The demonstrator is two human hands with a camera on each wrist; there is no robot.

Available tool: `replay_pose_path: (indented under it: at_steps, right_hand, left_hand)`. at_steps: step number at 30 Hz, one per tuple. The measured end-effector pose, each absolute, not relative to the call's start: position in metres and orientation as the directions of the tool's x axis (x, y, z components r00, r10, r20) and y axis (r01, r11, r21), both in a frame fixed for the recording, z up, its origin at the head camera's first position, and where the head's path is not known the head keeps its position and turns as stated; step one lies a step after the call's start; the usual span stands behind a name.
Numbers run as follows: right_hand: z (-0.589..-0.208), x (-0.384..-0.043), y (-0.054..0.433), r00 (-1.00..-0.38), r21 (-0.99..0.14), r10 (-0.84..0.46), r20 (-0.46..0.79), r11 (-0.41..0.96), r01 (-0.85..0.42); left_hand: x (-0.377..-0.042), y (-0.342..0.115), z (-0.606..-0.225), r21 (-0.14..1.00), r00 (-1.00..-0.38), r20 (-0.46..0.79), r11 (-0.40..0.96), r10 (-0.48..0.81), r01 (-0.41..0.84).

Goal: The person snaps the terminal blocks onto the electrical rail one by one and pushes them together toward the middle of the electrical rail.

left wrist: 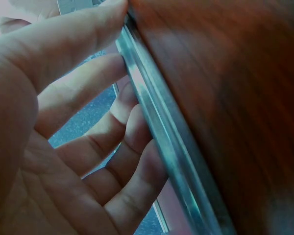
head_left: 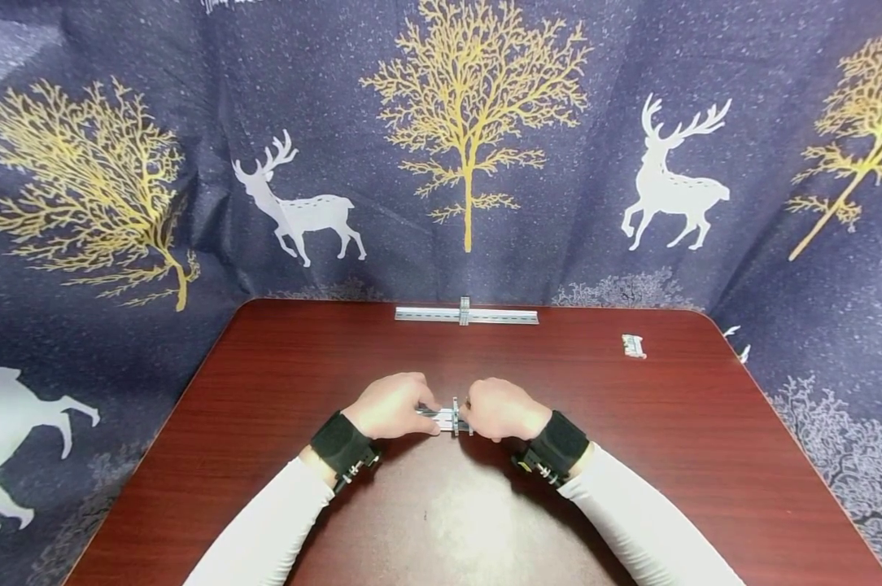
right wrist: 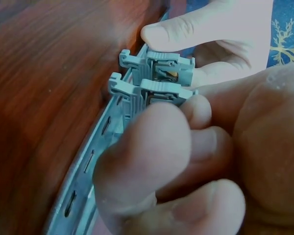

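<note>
A slotted metal DIN rail lies across the table between the hands. My left hand grips its left part; in the left wrist view, the thumb and fingers bear on the edges of the rail. Two grey terminal blocks sit side by side across the rail in the right wrist view. My right hand has curled fingers at the nearer terminal block and pinches it, its thumb covering the lower part. The left thumb lies close to the farther block.
Near the table's back edge lies another slotted rail with a grey block across its middle. A small white packet rests at the back right. Behind the table hangs a dark cloth with printed deer and trees.
</note>
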State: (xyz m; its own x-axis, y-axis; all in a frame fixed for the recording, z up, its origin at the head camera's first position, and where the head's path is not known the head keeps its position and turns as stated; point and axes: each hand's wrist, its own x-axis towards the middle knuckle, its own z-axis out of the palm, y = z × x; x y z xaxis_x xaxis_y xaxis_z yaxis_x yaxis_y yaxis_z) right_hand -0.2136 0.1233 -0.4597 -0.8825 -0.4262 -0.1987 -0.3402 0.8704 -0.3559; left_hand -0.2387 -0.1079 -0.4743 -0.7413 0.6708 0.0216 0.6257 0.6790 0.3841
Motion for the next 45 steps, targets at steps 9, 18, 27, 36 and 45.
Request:
replay_pose_path:
  at_steps: [9,18,27,36,45]
  right_hand:
    - [-0.460,-0.211,0.121,-0.862,-0.339,-0.459,-0.214,0.863,-0.375]
    - [-0.459,-0.210,0.121,-0.864,-0.305,-0.464,-0.194,0.866,-0.396]
    - [-0.461,-0.212,0.122,-0.870,-0.278,-0.467,-0.157,0.866,-0.415]
    - [-0.452,-0.209,0.122,-0.899,-0.279,-0.403,-0.172,0.895,-0.348]
    - [-0.442,-0.211,0.128,-0.918,-0.303,-0.371,-0.138,0.899,-0.317]
  left_hand:
    - [-0.240,-0.107,-0.475,0.381,-0.739,0.021,0.678,0.674,0.629]
    - [-0.241,-0.108,-0.478,0.375,-0.740,0.029,0.679,0.672,0.632]
    - [-0.241,-0.108,-0.477,0.385,-0.743,0.032,0.677,0.669,0.627]
    - [-0.239,-0.108,-0.476,0.379,-0.741,0.026,0.680,0.671,0.628]
    - [-0.241,-0.109,-0.478,0.376,-0.738,0.028,0.677,0.674,0.632]
